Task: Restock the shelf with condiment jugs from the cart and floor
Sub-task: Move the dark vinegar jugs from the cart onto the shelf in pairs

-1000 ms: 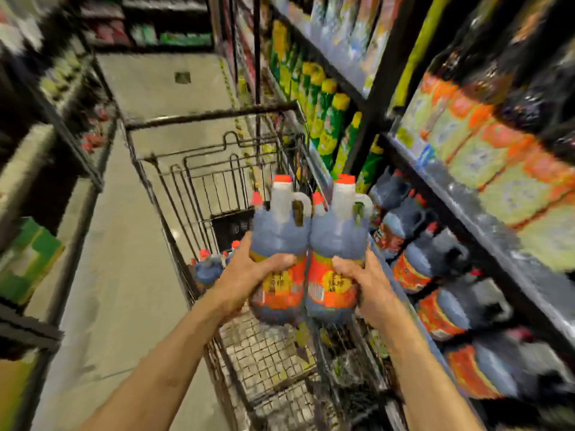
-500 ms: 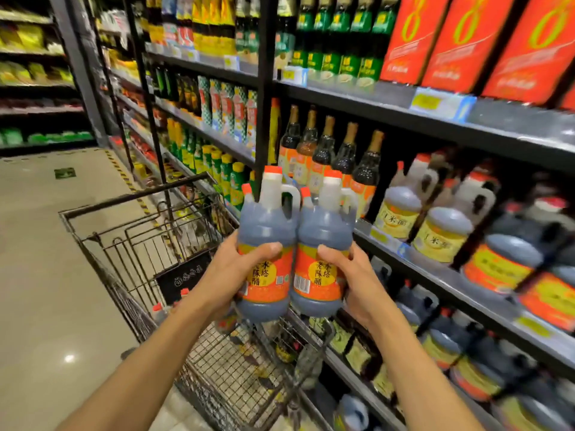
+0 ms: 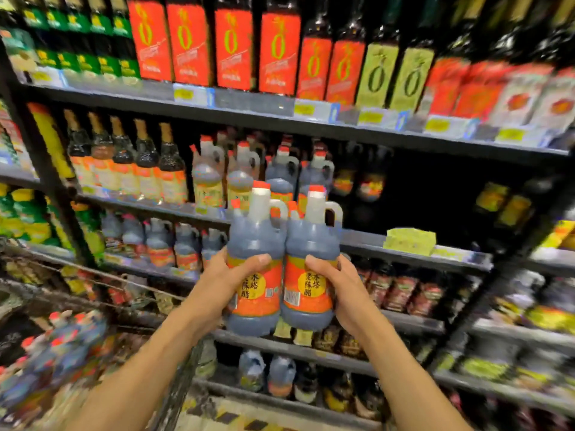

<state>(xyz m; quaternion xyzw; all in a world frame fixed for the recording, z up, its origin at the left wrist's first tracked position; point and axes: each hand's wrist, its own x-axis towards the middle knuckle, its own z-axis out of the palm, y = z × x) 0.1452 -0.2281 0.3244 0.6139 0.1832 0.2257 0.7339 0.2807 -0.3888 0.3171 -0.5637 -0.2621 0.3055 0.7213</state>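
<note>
Two jugs [image 3: 283,269] sit pressed side by side between the person's hands, upright, caps at 12 o'clock and labels facing the camera. The left hand [image 3: 224,284] wraps the left jug's label band, thumb across the front; the right hand [image 3: 336,287] curls round the right jug's band the same way. Gripping low on the bodies and squeezing the pair together probably lets both travel as one load, with the handles left free and turned toward 3 o'clock, much as the stocked jugs' handles face. Relative to the hands, the jugs lie between them, rising toward 12 o'clock well above the fingers. The pair hangs in front of the shelf [image 3: 404,244], not yet resting on it. Beyond the caps, at 12 o'clock, matching jugs [image 3: 298,172] already stand in a row; from 1 to 3 o'clock of the held pair the same shelf looks dark and mostly bare, which seems the likely gap for this load. A yellow tag [image 3: 409,241] sits on that shelf's edge at 3 o'clock. More jugs [image 3: 59,346], blurred, lie at 8 o'clock, apparently in the cart, so the restocking looks to be only part way through.
</note>
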